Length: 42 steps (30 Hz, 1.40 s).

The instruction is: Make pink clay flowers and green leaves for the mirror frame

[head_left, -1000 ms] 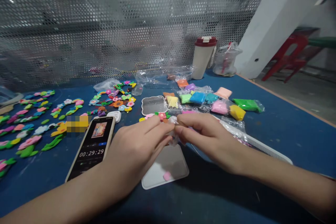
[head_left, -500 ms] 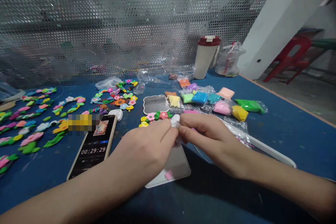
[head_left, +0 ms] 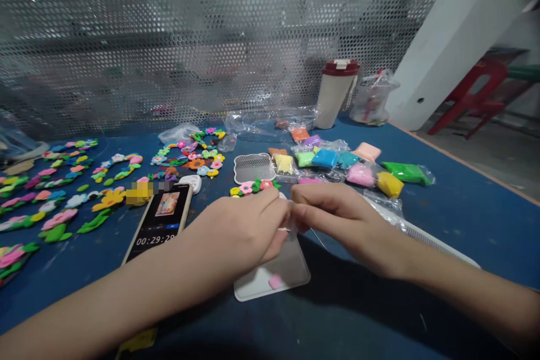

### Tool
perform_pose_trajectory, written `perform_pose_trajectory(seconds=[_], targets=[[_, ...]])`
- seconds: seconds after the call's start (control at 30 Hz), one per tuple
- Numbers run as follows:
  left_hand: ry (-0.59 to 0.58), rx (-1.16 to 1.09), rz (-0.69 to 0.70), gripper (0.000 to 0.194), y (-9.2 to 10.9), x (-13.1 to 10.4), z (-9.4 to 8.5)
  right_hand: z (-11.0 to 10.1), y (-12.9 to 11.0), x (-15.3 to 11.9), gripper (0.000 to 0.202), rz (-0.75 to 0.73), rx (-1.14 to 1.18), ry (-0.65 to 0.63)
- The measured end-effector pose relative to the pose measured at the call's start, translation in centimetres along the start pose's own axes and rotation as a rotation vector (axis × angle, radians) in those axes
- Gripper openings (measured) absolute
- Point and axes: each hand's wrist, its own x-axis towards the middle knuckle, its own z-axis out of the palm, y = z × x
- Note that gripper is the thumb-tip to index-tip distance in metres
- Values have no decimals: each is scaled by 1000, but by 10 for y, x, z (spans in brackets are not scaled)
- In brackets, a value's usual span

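Observation:
My left hand (head_left: 247, 225) and my right hand (head_left: 343, 222) meet at the middle of the blue table, fingers pinched together. Between the fingertips is a small clear plastic packet (head_left: 290, 219) with something white in it; most of it is hidden by the fingers. Below the hands lies a pale flat board (head_left: 295, 275) with a small pink piece (head_left: 275, 281) on it. Just behind my left hand, colourful clay flowers (head_left: 248, 187) show, partly covered. A wavy-edged mirror (head_left: 254, 169) lies beyond them.
A phone (head_left: 166, 214) with a timer lies left of my left forearm. Many clay flower pieces (head_left: 112, 199) spread over the left side. Bagged coloured clay (head_left: 325, 158), a white comb (head_left: 441, 244) and a lidded cup (head_left: 333, 95) stand or lie to the right.
The white bit that stuck up between my fingertips is now mostly covered. My left fingers have shifted slightly lower around the packet. The whole view has moved a little.

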Motion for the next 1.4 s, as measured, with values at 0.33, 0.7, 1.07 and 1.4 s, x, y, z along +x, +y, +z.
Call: perform_pose_trajectory(seconds=[0.33,0.7,1.07,1.4], targets=[[-41,-960,-368,11,2,0,-14,-8,5,0,30,-150,93,2],[161,-1348,-620,16,-1,4,2,9,17,0,48,-73,70,188],[356,-1686,-685,31,-16,8,-11,16,26,4,43,-54,179,61],[165,-1658,-663,9,-15,6,-3,12,23,6,34,18,114,31]])
